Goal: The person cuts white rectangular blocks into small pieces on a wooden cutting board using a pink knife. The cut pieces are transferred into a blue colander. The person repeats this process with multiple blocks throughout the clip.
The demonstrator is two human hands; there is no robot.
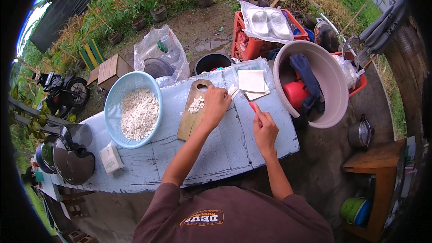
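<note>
My left hand (217, 103) reaches over the right edge of a wooden cutting board (186, 126). Its fingertips are at a small bundle of thin white strips (233, 90) and appear closed on them. Small cut white pieces (196, 105) lie on the board, left of that hand. In my right hand (265, 128) is a knife with a red handle (252, 105), its blade angled toward the strips. Just beyond the knife are square off-white sheets (251, 81), partly over a clear plastic wrapper (258, 65). A light blue plastic basket (109, 123) at the left holds a heap of similar white pieces (140, 114).
The pale blue table (216, 155) also bears a wrapped white packet (111, 158) and helmets (74, 155). A large beige tub (332, 108) with a red container and dark cloth stands right. Beyond the table are a clear bag (162, 54), a black bucket (211, 62) and a red crate (251, 45).
</note>
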